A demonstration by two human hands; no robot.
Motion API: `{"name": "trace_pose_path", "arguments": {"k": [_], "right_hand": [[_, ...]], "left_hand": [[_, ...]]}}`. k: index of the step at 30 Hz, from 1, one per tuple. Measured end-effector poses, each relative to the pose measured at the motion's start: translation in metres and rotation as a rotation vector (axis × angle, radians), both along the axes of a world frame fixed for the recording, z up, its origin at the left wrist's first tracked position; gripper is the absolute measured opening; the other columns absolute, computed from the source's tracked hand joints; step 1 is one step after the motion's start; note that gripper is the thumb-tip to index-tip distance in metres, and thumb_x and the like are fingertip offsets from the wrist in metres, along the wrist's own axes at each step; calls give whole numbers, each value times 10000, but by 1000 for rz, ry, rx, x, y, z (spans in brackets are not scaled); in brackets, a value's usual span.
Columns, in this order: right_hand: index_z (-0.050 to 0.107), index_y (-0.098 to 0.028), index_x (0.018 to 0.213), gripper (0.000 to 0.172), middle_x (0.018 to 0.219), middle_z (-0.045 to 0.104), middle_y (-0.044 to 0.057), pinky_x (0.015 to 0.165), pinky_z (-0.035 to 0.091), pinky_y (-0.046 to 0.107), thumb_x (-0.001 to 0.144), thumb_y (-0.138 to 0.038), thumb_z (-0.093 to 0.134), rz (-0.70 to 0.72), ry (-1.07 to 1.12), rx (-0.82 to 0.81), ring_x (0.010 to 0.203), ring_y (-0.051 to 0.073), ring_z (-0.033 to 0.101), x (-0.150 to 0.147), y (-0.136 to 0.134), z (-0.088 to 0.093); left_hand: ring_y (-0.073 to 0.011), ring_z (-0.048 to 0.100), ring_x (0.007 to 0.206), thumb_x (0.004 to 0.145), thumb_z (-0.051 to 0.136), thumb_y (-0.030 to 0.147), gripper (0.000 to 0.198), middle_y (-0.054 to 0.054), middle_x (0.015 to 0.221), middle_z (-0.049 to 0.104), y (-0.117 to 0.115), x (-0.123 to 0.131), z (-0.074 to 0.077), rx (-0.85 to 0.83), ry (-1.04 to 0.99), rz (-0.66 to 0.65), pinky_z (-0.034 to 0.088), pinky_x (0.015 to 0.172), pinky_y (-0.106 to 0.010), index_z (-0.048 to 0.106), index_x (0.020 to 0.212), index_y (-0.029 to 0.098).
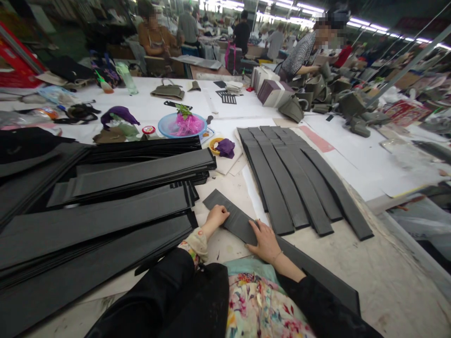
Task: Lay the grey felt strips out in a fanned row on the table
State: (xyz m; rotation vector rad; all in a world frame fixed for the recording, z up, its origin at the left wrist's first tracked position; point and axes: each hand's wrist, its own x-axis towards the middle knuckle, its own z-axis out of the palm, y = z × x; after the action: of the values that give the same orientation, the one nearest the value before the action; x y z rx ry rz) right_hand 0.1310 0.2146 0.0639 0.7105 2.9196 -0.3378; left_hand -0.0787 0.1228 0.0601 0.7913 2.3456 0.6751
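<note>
Diagonally across the pale, scuffed tabletop (394,286) lies a long dark grey leather-like strip (235,219), its long axis running from the upper left, ahead of the person, down to the lower right. The left hand (216,217) sits near the strip's upper end, its fingers curled at the near edge; whether that grip is pinching, I cannot tell. The right hand (265,242) is further along the strip, lying flat on it with the fingers apart, not clamped. Just beyond, a fan of matching dark grey strips (292,180) lies to the right, while stacked black strips (105,202) lie to the left.
</note>
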Motion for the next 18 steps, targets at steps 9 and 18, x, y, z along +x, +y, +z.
{"name": "trace_pose_path", "arguments": {"k": [9, 18], "right_hand": [[312, -180, 1337, 767, 1330, 376, 159, 970, 265, 415, 668, -445, 576, -3, 3, 16, 1198, 290, 355, -2, 1, 0], [307, -177, 1345, 786, 1320, 384, 162, 967, 267, 408, 655, -421, 593, -11, 1, 18, 1191, 290, 361, -5, 0, -1]], "left_hand": [[-159, 550, 763, 763, 545, 306, 140, -31, 829, 560, -6, 11, 1, 25, 102, 23, 395, 681, -267, 575, 694, 188], [-181, 562, 841, 706, 604, 251, 208, -77, 909, 607, -4, -5, -6, -6, 63, 53, 405, 713, -267, 557, 878, 145]]}}
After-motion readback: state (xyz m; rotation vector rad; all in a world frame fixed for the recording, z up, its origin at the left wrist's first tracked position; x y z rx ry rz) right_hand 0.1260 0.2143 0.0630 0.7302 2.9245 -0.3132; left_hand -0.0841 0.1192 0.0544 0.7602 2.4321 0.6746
